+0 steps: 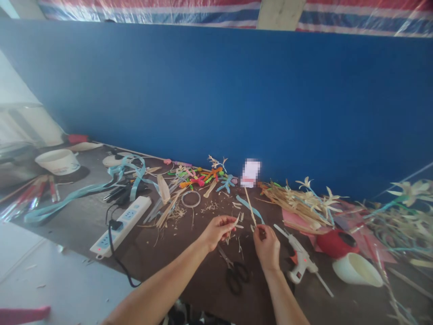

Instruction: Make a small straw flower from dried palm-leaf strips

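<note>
- A thin straw stick (251,206) is pinched near its lower end by the fingers of the right hand (267,246). The stick stands tilted above the dark table (189,275), with its top near a blurred white card (251,173).
- A small pale straw scrap (234,222) is pinched in the closed fingertips of the left hand (218,230). The scrap is too small for its shape to be made out.
- Both forearms are cut off at the bottom edge.
- One pair of black-handled scissors (234,270) is seen lying flat on the table between the two arms, just below the hands.
- One white glue gun (298,260) is seen lying just to the right of the right hand.
- One white power strip (121,225) is seen on the left, with one black plug in it.
- One clear ring of tape (191,199) is seen lying flat past the hands.
- A heap of dry straw flowers (304,198) is piled on the right. They cannot be counted.
- Bright little figures (199,177) are jumbled by the blue wall (237,99). Their shapes are hard to make out.
- Long blue ribbon (77,193) is spread in loose loops on the left.
- Two white bowls are seen: one round bowl (58,161) far left, one tipped bowl (356,270) on the right beside a red round thing (336,243).
</note>
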Motion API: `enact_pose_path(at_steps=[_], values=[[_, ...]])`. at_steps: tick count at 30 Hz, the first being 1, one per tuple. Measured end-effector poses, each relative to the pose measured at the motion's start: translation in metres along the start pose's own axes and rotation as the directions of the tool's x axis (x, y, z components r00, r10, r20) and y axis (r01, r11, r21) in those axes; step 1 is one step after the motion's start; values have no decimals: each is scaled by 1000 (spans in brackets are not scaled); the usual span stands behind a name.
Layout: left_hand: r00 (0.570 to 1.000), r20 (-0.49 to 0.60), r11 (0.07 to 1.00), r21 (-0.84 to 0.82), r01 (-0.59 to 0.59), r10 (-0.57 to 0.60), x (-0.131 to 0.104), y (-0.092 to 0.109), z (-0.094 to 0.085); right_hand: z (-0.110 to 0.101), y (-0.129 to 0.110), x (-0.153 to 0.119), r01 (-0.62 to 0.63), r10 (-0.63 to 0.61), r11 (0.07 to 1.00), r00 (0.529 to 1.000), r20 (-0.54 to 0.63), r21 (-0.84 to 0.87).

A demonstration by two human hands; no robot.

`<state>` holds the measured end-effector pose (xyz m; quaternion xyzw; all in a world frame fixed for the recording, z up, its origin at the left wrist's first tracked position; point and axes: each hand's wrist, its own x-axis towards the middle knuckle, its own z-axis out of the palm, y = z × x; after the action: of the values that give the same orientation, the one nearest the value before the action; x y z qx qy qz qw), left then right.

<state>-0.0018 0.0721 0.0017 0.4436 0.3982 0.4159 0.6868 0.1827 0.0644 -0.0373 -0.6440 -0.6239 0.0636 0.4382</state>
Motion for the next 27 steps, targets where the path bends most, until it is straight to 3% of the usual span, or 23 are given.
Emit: enact_pose_path(at_steps=[5, 8, 10, 13, 17, 22, 24, 27], values=[[996, 85, 996, -92, -4, 12, 17, 2, -1, -12, -9, 3, -110, 110, 979, 994, -6, -172], [991, 135, 995, -97, 14, 0, 21, -2, -1, -11, -27, 5, -142, 137, 985, 989, 56, 101], [990, 140, 999, -51, 4, 3, 19, -7, -3, -6, -40, 5, -226, 152, 908, 962, 225, 354], [990, 140, 995, 97, -38, 25, 14, -15, -8, 6, -54, 5, -371, 188, 771, 909, 372, 518], [988, 97, 926, 345, -150, 123, 13, -19, -14, 16, -57, 2, -378, 228, 739, 919, 321, 557], [954, 104, 738, 613, -284, 280, 17, -15, -17, 20, -46, -4, -332, 257, 758, 943, 212, 562], [943, 117, 673, 673, -306, 312, 19, -12, -17, 23, -40, -6, -340, 295, 741, 939, 174, 579], [941, 88, 663, 689, -293, 326, 21, -12, -16, 28, -33, -9, -330, 291, 709, 942, 168, 623]])
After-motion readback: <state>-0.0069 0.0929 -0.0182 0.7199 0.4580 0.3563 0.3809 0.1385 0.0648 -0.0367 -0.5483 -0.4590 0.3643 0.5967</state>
